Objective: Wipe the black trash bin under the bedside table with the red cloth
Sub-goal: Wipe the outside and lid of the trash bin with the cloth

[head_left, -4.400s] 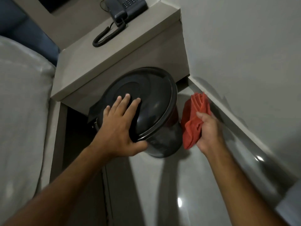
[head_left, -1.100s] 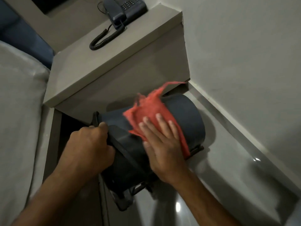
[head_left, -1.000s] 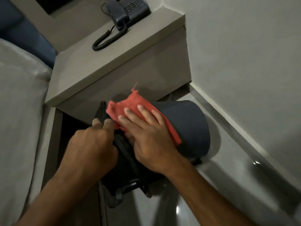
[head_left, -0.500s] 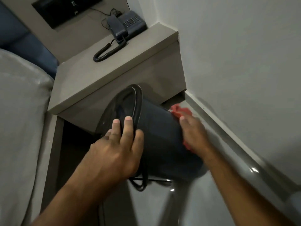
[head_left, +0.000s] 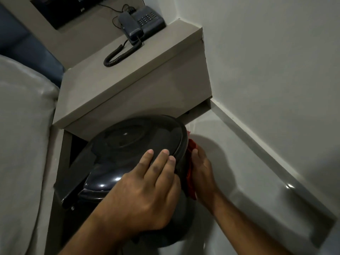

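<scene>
The round black trash bin [head_left: 128,144] stands nearly upright on the floor in front of the bedside table [head_left: 128,85], its glossy lid facing me. My left hand [head_left: 147,192] grips the lid's near right rim, fingers laid over the top. My right hand [head_left: 202,173] presses the red cloth [head_left: 190,183] against the bin's right side; only a strip of cloth shows between hand and bin.
A dark corded telephone [head_left: 139,24] sits on the bedside table. A bed with a pale cover [head_left: 22,144] lies at the left. A white wall and skirting board [head_left: 257,153] run close along the right. Glossy floor [head_left: 230,227] lies below.
The bin has been turned from lying tilted on its side to nearly upright, lid toward me. My right hand with the cloth moved from the bin's upper body down its right side.
</scene>
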Demonstrator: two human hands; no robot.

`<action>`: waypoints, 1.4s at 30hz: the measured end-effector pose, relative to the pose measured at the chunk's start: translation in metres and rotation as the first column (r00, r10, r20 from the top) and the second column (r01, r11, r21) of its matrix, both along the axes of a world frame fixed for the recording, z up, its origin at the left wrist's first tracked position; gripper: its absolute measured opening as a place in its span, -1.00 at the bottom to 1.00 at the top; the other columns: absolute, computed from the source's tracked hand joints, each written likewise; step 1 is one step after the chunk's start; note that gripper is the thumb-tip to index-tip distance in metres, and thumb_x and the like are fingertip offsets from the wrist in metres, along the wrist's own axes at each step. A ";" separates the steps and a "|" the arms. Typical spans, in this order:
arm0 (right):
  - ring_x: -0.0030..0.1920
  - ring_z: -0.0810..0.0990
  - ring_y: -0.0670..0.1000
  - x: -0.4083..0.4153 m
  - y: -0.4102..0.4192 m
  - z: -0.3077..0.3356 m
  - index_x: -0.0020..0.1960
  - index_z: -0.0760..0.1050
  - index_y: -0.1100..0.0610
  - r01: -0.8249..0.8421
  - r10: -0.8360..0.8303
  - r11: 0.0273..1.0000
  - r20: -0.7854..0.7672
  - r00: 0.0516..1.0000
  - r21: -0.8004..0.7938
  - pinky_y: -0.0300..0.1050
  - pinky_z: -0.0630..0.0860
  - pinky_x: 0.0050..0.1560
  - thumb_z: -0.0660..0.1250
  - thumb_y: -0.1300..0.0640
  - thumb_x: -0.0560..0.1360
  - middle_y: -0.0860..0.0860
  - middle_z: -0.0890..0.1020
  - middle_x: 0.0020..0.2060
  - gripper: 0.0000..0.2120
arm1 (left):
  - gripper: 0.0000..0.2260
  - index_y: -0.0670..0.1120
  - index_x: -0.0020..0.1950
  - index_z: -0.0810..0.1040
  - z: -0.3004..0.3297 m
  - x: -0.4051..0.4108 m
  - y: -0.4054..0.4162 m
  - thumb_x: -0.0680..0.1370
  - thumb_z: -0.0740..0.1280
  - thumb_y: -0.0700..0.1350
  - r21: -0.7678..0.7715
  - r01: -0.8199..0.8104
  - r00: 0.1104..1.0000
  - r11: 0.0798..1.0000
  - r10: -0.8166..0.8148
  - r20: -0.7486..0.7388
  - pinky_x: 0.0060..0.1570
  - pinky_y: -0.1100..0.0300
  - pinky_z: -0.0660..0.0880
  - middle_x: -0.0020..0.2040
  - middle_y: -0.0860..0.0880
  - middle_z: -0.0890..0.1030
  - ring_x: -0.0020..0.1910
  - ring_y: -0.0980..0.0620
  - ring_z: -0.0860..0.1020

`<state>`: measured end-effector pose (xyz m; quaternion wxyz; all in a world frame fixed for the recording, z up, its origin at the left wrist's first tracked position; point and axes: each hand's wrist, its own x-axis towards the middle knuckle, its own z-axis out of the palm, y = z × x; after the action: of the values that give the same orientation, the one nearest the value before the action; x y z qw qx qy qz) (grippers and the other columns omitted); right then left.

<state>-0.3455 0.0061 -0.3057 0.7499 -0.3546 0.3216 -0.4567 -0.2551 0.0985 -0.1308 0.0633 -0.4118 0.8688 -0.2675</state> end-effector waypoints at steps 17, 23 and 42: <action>0.29 0.61 0.09 -0.009 -0.015 -0.021 0.35 0.53 0.06 0.193 -0.192 0.981 -0.093 0.977 -0.002 -0.01 0.56 0.30 0.07 0.15 0.73 0.01 0.69 0.22 -0.68 | -0.88 -0.33 -0.07 0.70 -0.022 0.017 -0.010 0.52 0.42 -0.28 0.019 -0.008 0.955 1.000 0.013 -0.297 0.15 -0.08 0.58 0.22 -0.37 0.57 0.31 -0.28 0.52; 0.16 0.67 -0.11 0.003 -0.035 0.023 0.25 0.56 -0.19 0.169 -0.197 0.960 -0.108 0.974 -0.223 -0.28 0.59 0.08 0.08 -0.06 0.69 -0.14 0.70 0.13 -0.70 | -0.78 -0.41 0.11 0.62 -0.035 0.026 -0.015 0.55 0.40 -0.28 0.089 0.033 0.952 0.995 -0.004 -0.305 0.26 -0.12 0.51 0.31 -0.43 0.46 0.39 -0.34 0.42; 0.50 0.41 0.15 0.047 -0.015 -0.033 0.54 0.34 -0.05 -0.045 0.045 0.999 0.012 0.999 -0.014 0.18 0.36 0.45 0.12 -0.06 0.71 0.08 0.50 0.47 -0.59 | -0.30 -0.34 0.48 0.29 -0.042 0.040 -0.019 0.54 0.14 0.17 0.248 -0.635 0.633 0.732 0.677 -0.375 0.47 -0.14 0.25 0.48 -0.35 0.33 0.51 -0.27 0.25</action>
<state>-0.2983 -0.0093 -0.3384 0.7596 -0.3641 0.3056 -0.4439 -0.2148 0.0792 -0.1726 -0.0232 -0.7450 0.6612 -0.0849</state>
